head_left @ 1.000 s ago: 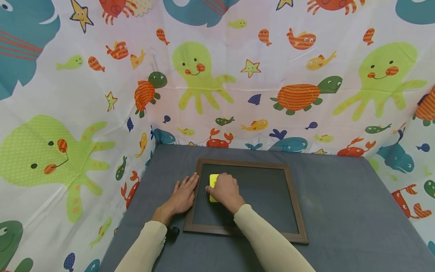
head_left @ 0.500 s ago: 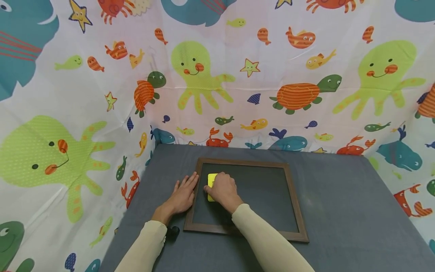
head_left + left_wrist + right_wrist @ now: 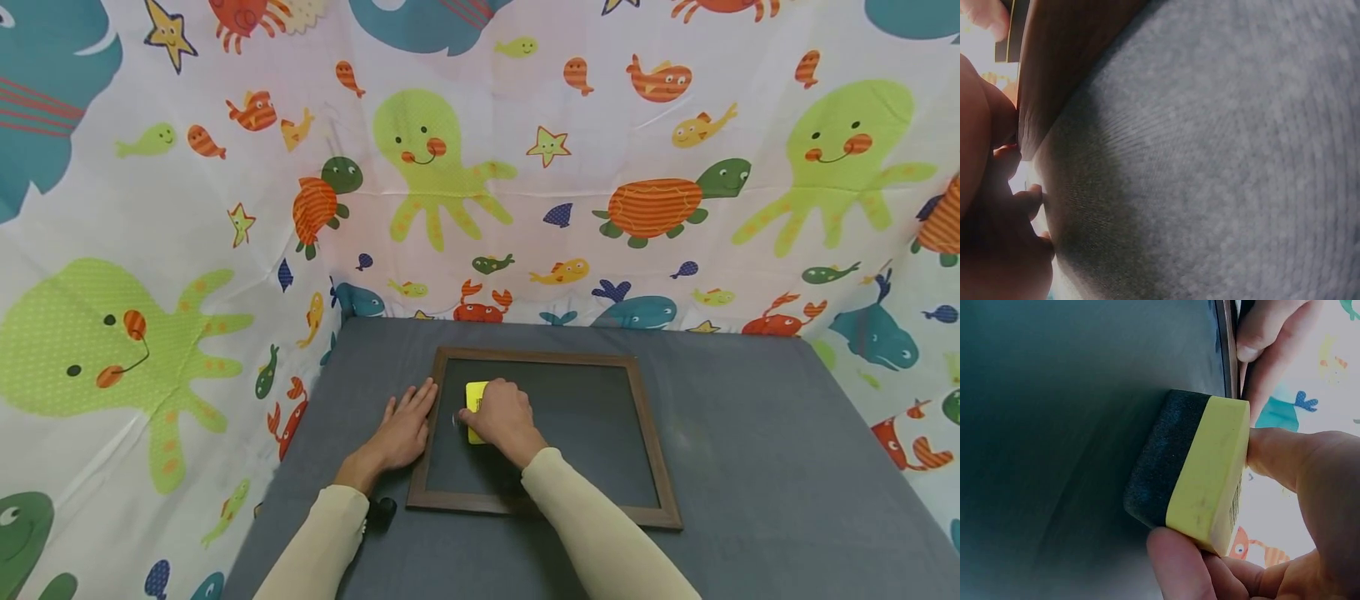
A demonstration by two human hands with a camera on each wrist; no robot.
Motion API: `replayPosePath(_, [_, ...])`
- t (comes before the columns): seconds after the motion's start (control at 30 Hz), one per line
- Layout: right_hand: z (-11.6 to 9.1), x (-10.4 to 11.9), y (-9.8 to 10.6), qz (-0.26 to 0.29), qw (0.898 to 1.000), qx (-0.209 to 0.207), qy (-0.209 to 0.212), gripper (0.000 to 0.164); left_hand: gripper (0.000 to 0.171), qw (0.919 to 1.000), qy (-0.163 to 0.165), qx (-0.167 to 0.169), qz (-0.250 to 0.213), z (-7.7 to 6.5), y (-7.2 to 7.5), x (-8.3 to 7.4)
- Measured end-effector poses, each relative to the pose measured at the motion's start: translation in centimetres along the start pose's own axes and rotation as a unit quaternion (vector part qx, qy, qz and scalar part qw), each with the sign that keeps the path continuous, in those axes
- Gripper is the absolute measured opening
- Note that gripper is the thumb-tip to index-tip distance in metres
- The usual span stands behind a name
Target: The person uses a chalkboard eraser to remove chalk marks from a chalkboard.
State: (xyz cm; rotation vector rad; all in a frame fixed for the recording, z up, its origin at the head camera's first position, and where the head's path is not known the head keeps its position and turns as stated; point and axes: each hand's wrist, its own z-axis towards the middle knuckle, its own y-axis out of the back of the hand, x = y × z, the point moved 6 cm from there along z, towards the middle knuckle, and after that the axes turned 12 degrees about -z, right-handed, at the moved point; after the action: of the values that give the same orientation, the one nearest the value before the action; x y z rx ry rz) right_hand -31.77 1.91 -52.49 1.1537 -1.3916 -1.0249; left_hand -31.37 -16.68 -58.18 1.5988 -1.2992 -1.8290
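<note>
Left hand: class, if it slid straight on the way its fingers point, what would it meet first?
Probably the left side of the wooden frame; the left hand seems to touch it, though exact contact is hard to judge.

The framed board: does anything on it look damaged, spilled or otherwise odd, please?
No damage or spill shows. A small pale mark stands out left of the yellow eraser, against the dark framed board; I cannot tell what made it.

White sea-animal-print fabric (image 3: pixel 540 217): was bright, evenly lit.
Gray cloth-covered table (image 3: pixel 765 442): bore soft shadows.
Left wrist view: was blurred, the left hand's bare fingers (image 3: pixel 1029 203) dark against white glare.
Right wrist view: was dim across the brown-framed dark board (image 3: pixel 1041 425).
</note>
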Motion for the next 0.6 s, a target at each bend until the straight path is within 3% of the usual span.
replayPosePath(0.6, [-0.7, -6.7, 0.9, 0.013, 0.999, -0.006, -0.037, 0.068, 0.062, 0.9999, -0.013, -0.004, -0.003, -0.3, 0.2, -0.3])
